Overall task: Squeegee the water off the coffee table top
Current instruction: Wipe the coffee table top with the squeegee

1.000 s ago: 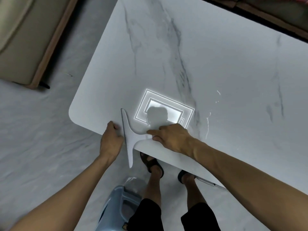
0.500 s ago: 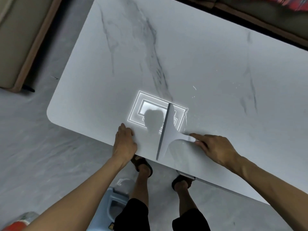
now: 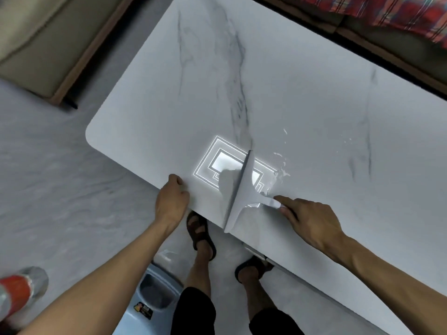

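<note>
A white marble coffee table top fills most of the view. A white squeegee lies on it near the front edge, its long blade running from the edge away from me. My right hand holds the squeegee's handle at its right end. My left hand grips the table's front edge, left of the blade. Water streaks and droplets glint just right of the blade. A bright rectangular ceiling-light reflection shines under the blade.
A blue plastic container stands on the floor by my sandalled feet. A beige sofa sits at the upper left, a red plaid cloth at the upper right. A red and silver object lies at the lower left.
The squeegee went from the table's left front corner to the right, across the light reflection. My left hand shifted right along the edge. Over the last half second the hands barely moved.
</note>
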The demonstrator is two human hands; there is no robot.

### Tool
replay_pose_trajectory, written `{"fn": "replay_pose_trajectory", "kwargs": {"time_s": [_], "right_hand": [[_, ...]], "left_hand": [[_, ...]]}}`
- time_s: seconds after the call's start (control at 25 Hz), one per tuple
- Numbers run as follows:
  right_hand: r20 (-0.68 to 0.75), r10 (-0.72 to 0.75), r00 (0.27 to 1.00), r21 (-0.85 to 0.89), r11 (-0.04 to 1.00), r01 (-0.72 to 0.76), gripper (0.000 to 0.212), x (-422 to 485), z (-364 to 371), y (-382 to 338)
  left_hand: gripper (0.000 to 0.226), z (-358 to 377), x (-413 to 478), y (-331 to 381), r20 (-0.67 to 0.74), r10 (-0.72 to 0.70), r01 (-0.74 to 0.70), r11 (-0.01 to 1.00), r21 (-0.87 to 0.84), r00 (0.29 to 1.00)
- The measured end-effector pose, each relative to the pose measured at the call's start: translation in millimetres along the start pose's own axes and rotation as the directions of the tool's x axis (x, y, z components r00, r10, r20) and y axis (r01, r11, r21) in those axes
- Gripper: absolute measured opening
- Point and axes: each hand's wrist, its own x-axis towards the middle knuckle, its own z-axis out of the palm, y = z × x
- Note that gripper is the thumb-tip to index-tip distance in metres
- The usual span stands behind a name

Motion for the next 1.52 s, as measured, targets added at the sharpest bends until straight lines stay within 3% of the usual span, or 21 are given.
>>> {"fn": "replay_pose_trajectory", "kwargs": {"time_s": [0.2,0.4,0.56,0.72,0.92,1.24,1.52], "right_hand": [[0.118,-0.381,0.917,-0.005,0.923,0.384,0.039,98.5,15.7,-96.3],[0.144,-0.490,0.860,-0.040,0.865,0.499,0.039,182.1,27.7,-186.5],[0.162,-0.444,0.881,-0.012,0.892,0.452,0.038,222.9,29.8,-225.3],[0.127,-0.391,0.912,0.003,0.919,0.394,0.038,218.0,29.2,-209.3],[0.069,-0.202,0.977,0.048,0.979,0.199,0.040,164.7,31.9,-134.7],[-0.007,0.134,0.991,0.141,0.981,-0.132,0.037,20.6,22.7,13.7],[-0.015,0.266,0.964,0.142,0.955,-0.261,0.048,-77.9,22.9,102.3]], "left_hand": [[0.014,-51.2,26.3,-47.3,-0.229,-0.106,0.076,0.988,-0.137,0.968],[0.013,-81.2,51.9,-76.5,-0.256,-0.161,0.110,0.973,-0.202,0.953],[0.022,-90.5,69.5,-87.9,-0.244,-0.146,0.107,0.980,-0.166,0.959],[0.025,-81.3,80.2,-79.0,-0.146,-0.069,0.052,0.992,-0.117,0.987],[0.031,-48.3,82.7,-46.8,-0.020,-0.019,0.019,1.000,-0.023,1.000],[0.031,34.9,19.8,23.8,0.206,0.218,-0.235,0.970,0.060,0.954],[0.027,97.4,-40.5,53.1,0.195,0.242,-0.278,0.943,0.182,0.951]]}}
